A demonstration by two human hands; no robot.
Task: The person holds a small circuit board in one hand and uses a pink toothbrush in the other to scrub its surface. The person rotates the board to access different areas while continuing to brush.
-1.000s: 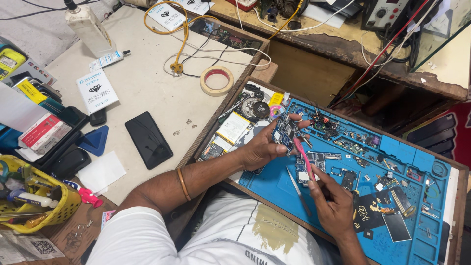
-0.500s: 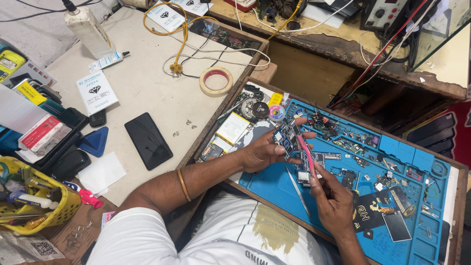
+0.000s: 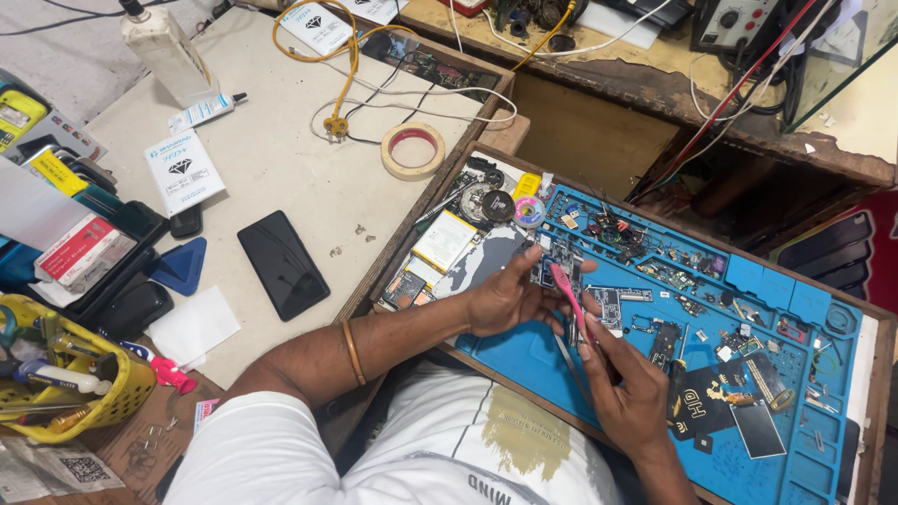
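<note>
My left hand (image 3: 505, 297) pinches a small circuit board (image 3: 557, 259) above the blue work mat (image 3: 524, 360). My right hand (image 3: 629, 385) grips a pink-handled tool (image 3: 567, 292), its tip against the board's lower edge. A pair of metal tweezers (image 3: 567, 360) lies on the mat just below my hands. Small electronic parts are scattered over the mat to the right.
A black phone (image 3: 282, 263) lies face down on the beige table at left, near a tape roll (image 3: 412, 150) and a yellow cable (image 3: 348, 70). A yellow basket (image 3: 70, 383) of tools stands at lower left. A wooden tray edge (image 3: 426, 210) frames the mat.
Both hands have stayed over the mat. The pink-handled tool's tip has shifted slightly along the small board, and my left fingers have adjusted their hold.
</note>
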